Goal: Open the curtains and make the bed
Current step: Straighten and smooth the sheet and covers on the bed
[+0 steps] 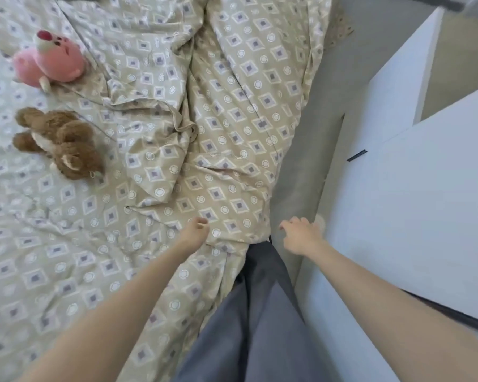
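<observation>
A bed [17, 205] is filling most of the view, and a rumpled beige duvet [226, 111] printed with diamonds and circles is lying bunched in folds across it. A grey floor [309, 133] strip is running along the bed's right edge, with white furniture [414, 205] standing beyond it. Two soft toys are lying on the bed at the left: one pink plush [50, 62] and one brown plush [58, 142], near each other but apart. Two bare arms are reaching forward. The left hand [193, 230] is hovering over the duvet with fingers loosely curled, grasping nothing. The right hand [301, 232] is hanging over the floor gap, fingers relaxed and released. Grey trousers [254, 312] are showing below.
</observation>
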`<state>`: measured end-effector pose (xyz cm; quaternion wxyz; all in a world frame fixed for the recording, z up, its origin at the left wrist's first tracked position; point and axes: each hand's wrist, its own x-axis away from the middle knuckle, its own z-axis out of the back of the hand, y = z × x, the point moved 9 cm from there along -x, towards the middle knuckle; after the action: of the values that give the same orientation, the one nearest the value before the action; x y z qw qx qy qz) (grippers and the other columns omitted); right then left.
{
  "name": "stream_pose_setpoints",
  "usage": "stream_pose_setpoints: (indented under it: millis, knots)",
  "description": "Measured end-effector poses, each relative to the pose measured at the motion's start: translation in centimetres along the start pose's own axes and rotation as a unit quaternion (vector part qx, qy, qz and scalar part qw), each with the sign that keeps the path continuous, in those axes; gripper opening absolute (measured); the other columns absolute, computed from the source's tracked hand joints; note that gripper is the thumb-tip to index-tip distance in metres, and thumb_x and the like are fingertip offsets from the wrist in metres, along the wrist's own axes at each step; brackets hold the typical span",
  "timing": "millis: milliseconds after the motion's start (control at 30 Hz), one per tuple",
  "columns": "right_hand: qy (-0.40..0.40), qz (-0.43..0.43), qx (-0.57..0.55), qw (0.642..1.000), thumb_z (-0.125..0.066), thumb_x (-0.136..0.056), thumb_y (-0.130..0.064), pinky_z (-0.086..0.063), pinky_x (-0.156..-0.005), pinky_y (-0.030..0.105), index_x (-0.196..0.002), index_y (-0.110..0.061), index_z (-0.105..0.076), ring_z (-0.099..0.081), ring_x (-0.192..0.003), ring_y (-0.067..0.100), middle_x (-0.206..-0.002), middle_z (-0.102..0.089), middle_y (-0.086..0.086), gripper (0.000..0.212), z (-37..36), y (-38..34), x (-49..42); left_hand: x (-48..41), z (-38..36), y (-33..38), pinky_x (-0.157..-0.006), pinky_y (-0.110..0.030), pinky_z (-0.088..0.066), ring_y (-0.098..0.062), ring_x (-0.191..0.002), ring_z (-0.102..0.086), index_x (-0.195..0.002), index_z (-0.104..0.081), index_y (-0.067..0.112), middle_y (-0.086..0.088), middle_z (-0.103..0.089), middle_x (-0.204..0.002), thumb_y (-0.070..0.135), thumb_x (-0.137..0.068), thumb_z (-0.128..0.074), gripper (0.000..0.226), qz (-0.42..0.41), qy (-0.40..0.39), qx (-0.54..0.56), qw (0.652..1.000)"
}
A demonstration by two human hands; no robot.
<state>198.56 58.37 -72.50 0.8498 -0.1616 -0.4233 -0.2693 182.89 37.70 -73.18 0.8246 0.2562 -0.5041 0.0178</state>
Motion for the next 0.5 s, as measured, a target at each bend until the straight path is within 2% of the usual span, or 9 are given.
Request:
stream_pose_setpoints:
  millis: [133,233,333,500]
  knots:
    - [0.006,0.020,-0.088,0.996,-0.040,-0.094,-0.018,-0.035,-0.100,0.041,-0.135,-0.023,-0.044,-0.039,-0.128,0.028,-0.141,-0.041,0.006,0.042,-1.3,-3.3,-1.5,-2.8,6.0,-0.6,-0.099,-0.036,-0.039,-0.028,-0.121,-0.049,-0.139,-0.038,0.010,-0.011,-0.048,-0.138,0.020,-0.094,-0.050,0.048,-0.007,0.107,0.001,0.994]
    - [0.015,0.052,-0.114,0.992,-0.039,-0.095,-0.018,-0.037,-0.099,0.039,-0.134,-0.023,-0.044,-0.041,-0.128,0.026,-0.141,-0.043,0.005,0.040,-1.8,-5.9,-2.9,-5.2,9.1,-0.8,-0.102,-0.037,-0.036,-0.031,-0.129,-0.043,-0.145,-0.031,0.010,-0.014,-0.038,-0.145,0.025,-0.091,-0.057,0.061,0.008,0.154,0.020,0.988]
    - [0.038,0.108,-0.108,0.987,-0.041,-0.095,-0.017,-0.039,-0.098,0.035,-0.130,-0.020,-0.048,-0.044,-0.124,0.024,-0.135,-0.048,0.004,0.036,-2.2,-9.3,-4.8,-8.2,10.7,-1.9,-0.107,-0.043,-0.035,-0.033,-0.133,-0.037,-0.146,-0.026,0.010,-0.016,-0.029,-0.149,0.034,-0.085,-0.063,0.075,0.046,0.173,0.033,0.983]
    - [0.046,0.185,-0.050,0.980,-0.047,-0.094,-0.021,-0.037,-0.096,0.037,-0.127,-0.017,-0.049,-0.041,-0.124,0.024,-0.132,-0.047,0.003,0.033,-5.0,-15.5,-7.1,-11.7,11.3,-4.4,-0.100,-0.038,-0.039,-0.031,-0.129,-0.042,-0.145,-0.017,-0.001,-0.014,-0.037,-0.144,0.038,-0.077,-0.073,0.096,0.124,0.208,0.149,0.959]
